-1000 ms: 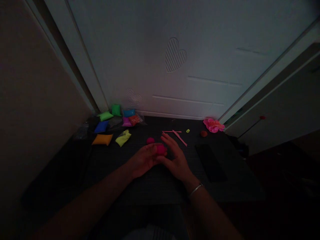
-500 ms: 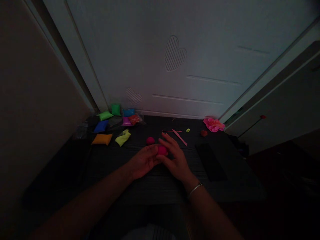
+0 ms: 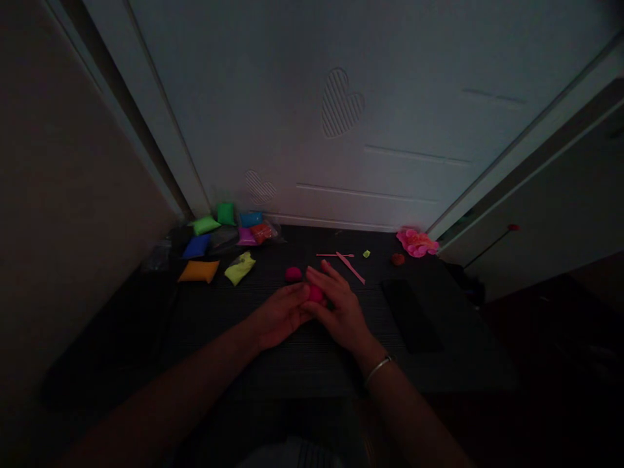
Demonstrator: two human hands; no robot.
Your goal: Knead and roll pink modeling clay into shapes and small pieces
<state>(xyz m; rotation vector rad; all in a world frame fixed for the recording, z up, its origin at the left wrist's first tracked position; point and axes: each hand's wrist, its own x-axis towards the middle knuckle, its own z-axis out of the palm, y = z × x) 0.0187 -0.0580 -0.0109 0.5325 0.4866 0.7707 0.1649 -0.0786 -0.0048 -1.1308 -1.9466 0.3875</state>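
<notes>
The scene is dim. A ball of bright pink clay (image 3: 314, 294) sits between my two palms over a dark table (image 3: 292, 364). My left hand (image 3: 280, 313) lies under and left of it, palm up. My right hand (image 3: 341, 309) presses on it from the right and above, fingers stretched out, a bracelet on the wrist. Just beyond my hands a second, smaller pink ball (image 3: 293, 273) rests on the table.
Several coloured clay packets (image 3: 221, 244) lie at the back left. Two thin pink sticks (image 3: 348, 263), a yellow bit (image 3: 366, 254), a red ball (image 3: 398, 259) and a pink clay flower (image 3: 416, 243) lie at the back right. A dark flat rectangle (image 3: 409, 315) sits right of my hands. A white door stands behind.
My right hand has slid a little to the left over the pink ball, covering more of it. The left hand has hardly moved.
</notes>
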